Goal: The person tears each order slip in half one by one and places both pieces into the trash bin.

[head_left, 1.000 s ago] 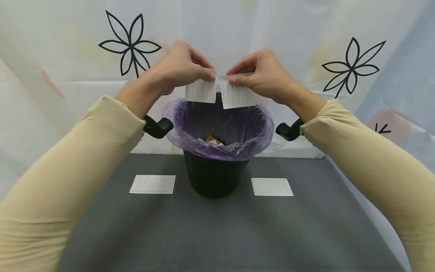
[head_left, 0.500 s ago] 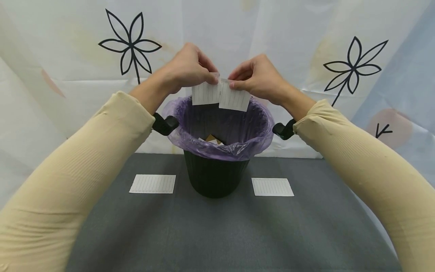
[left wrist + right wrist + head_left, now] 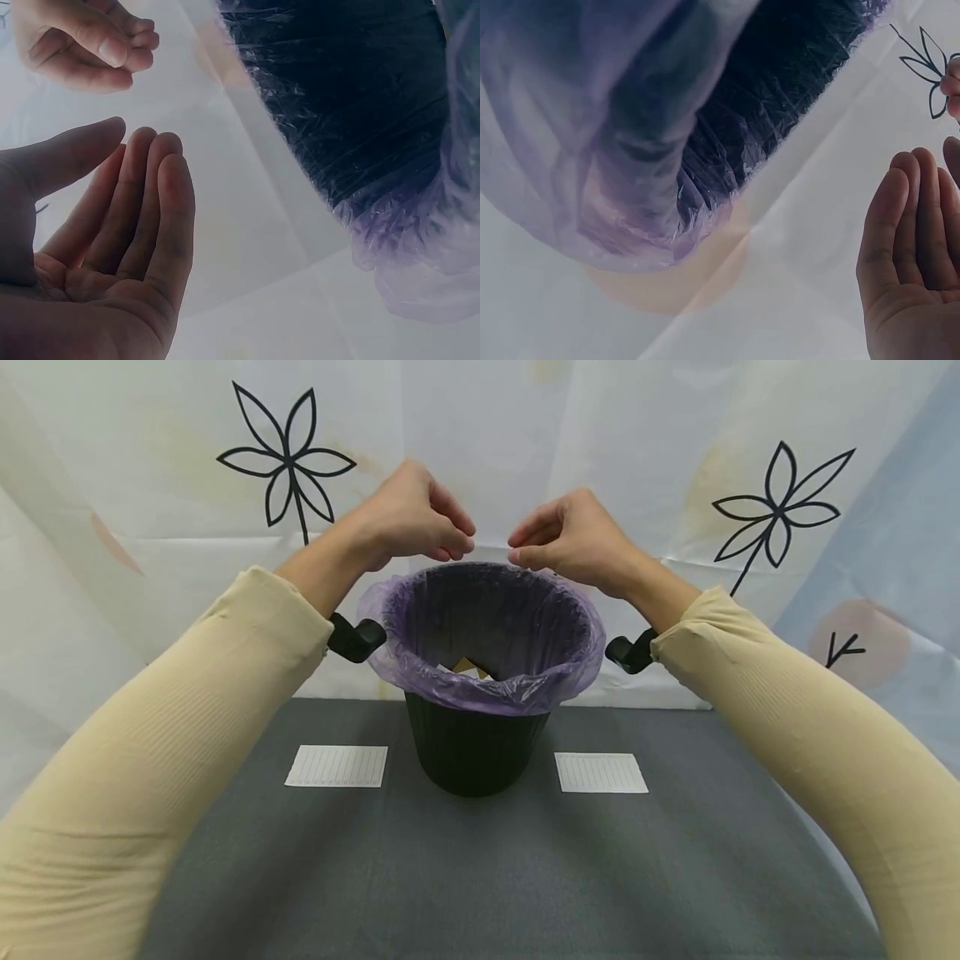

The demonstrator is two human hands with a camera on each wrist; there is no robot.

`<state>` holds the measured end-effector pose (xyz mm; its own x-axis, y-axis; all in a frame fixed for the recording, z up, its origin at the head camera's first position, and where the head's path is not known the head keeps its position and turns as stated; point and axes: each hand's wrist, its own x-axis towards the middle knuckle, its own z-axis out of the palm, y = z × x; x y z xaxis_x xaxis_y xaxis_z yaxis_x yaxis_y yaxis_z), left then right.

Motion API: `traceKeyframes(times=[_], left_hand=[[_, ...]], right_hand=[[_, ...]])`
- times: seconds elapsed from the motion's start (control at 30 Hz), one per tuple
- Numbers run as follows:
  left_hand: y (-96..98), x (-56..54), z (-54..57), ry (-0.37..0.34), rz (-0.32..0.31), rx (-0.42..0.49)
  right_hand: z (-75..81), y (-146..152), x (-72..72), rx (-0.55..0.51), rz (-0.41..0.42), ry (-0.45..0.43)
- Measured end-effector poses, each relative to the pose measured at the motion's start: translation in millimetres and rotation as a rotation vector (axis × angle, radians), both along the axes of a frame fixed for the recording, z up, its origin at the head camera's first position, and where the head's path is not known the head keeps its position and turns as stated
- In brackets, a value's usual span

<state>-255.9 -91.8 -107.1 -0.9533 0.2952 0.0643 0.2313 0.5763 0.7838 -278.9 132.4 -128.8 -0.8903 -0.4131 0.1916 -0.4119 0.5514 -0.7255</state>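
Note:
My left hand (image 3: 411, 518) is above the left back rim of a dark bin (image 3: 477, 752) and holds nothing; in the left wrist view its fingers are loosely bent, apart from the thumb. Opposite it, above the right back rim, my right hand (image 3: 573, 539) also has nothing between thumb and fingers. A purple bag (image 3: 491, 689) lines the bin and folds over its rim. Down inside lie some white paper pieces (image 3: 471, 673) and a brown piece (image 3: 465, 664), partly hidden by the front rim.
On the dark grey table (image 3: 480, 877) a lined white paper card (image 3: 337, 766) lies left of the bin. A similar lined card (image 3: 601, 772) lies to its right. A light curtain (image 3: 480, 410) with flower drawings hangs behind.
Both hands pinched a lined white paper piece each over the bin. The hands came closer together, then let go; the two pieces have left the fingers. The cards on the table stayed put.

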Motion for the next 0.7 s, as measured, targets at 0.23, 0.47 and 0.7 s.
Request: traceKeyframes(times=[0.23,0.47,0.7], left_hand=[[-5.9,11.5,-1.3,-0.002,-0.009,0.038],[-14.1,32.6,-6.2,0.012,-0.021,0.106],[-21.9,52.1,-20.6,0.050,-0.027,0.152]], right_hand=[[-5.2,5.0,11.1,-0.043,0.017,0.019],[-12.5,14.6,29.0,-0.149,0.048,0.046],[-22.0,23.1,48.0,-0.233,0.105,0.050]])
